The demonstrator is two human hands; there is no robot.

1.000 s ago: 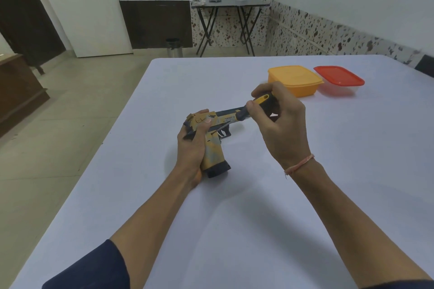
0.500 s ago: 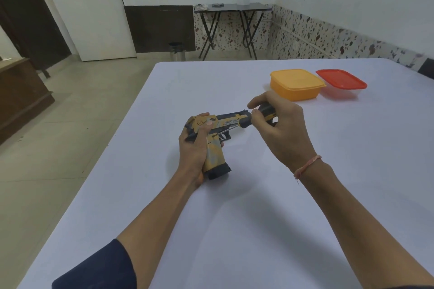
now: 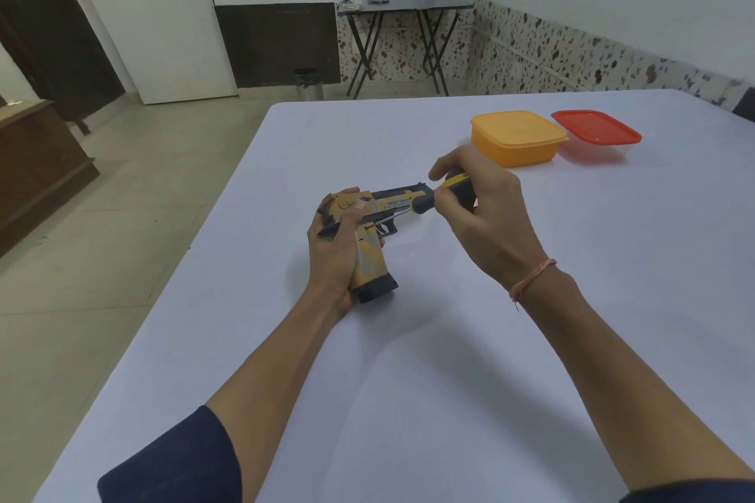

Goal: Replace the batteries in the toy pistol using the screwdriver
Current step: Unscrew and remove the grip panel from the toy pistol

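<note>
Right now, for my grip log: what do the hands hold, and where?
Left hand: yellow-and-black plastic toy pistol, by its grip. Right hand: yellow-and-black screwdriver, by its handle.

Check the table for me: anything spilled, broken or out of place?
Nothing stands out. The left hand grips the toy pistol, the right hand holds the screwdriver with its tip at the pistol's side, and the yellow box and red-lidded box sit closed and level on the table.
</note>
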